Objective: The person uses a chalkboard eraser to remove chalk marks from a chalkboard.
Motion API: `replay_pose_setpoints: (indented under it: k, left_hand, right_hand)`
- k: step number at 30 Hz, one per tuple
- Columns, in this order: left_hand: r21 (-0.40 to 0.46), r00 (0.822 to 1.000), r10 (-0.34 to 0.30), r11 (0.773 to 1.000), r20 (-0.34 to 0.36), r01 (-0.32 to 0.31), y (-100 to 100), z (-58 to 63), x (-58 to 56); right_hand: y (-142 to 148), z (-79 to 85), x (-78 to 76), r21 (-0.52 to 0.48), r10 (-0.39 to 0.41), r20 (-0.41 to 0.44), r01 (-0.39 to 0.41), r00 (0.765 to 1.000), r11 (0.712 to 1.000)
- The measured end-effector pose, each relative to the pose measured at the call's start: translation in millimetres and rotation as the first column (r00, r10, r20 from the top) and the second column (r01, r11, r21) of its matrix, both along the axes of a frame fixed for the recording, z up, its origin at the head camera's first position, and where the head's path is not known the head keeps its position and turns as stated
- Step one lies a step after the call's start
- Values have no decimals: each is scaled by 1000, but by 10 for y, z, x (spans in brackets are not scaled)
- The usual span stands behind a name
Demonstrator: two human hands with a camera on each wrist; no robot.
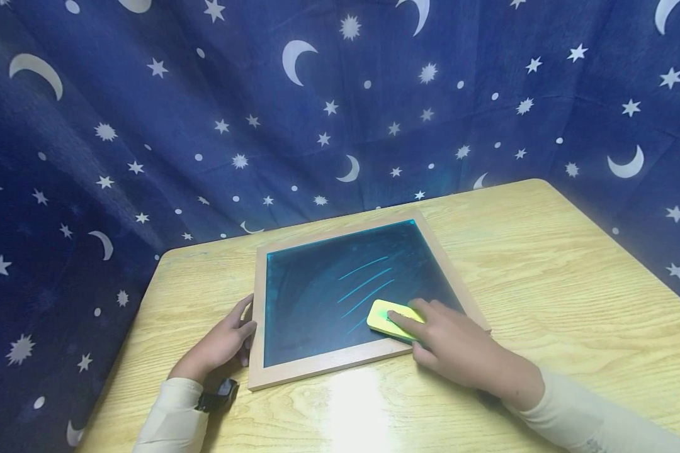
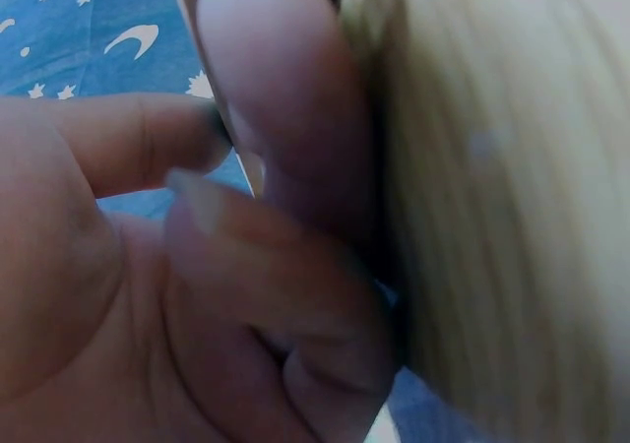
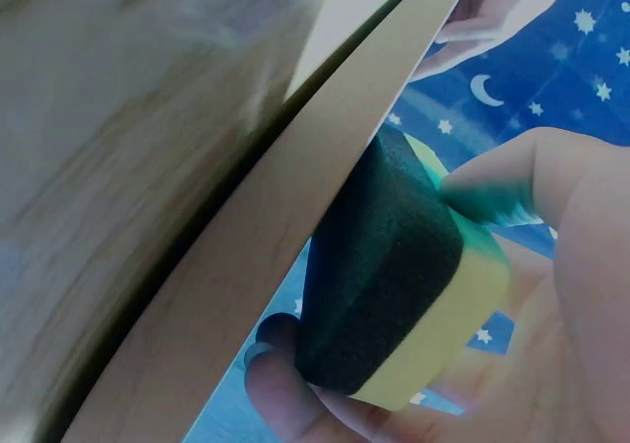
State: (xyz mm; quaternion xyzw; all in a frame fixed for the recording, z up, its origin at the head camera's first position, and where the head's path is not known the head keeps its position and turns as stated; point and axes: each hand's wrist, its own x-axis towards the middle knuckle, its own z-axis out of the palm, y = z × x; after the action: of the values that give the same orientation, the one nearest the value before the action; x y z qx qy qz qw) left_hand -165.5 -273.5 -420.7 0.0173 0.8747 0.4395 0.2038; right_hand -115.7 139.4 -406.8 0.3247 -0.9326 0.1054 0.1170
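A small chalkboard (image 1: 306, 296) in a light wooden frame lies on the table, with several slanting blue-green chalk strokes on its dark surface. My right hand (image 1: 450, 340) grips a yellow board eraser (image 1: 379, 314) over the board's lower right part, index finger laid along its top. The right wrist view shows the eraser's black felt side (image 3: 379, 266) against the board, and the thumb and fingers at its sides. At the frame's left edge is my left hand (image 1: 223, 340), its thumb and fingers holding the edge; in the left wrist view some fingers (image 2: 295, 295) are bent by the tabletop.
The wood-grain table (image 1: 549, 270) extends around the board, with a bright glare spot in front. A blue curtain (image 1: 368, 113) with moons and stars hangs behind it and to the sides. A dark wristband (image 1: 218, 396) is on the left wrist.
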Motion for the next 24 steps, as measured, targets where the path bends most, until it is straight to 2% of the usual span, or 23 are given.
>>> replay_pose_setpoints:
  k: [6,16,24]
  left_hand:
    - [-8,1000,2,1000,-4,-2,-6,-5,4]
    - [-10,1000,8,1000,2,-8,-11,-11,-6]
    - [-15,1000,11,1000,5,-11,-1,10,5]
  right_hand:
    - [-22,-16,12,4,17,-33,-17,999,1000]
    - [1,-21,-28,8,1,21,-1,1000,1000]
    - [55,-42,-94,8,-55,12,55,998,998]
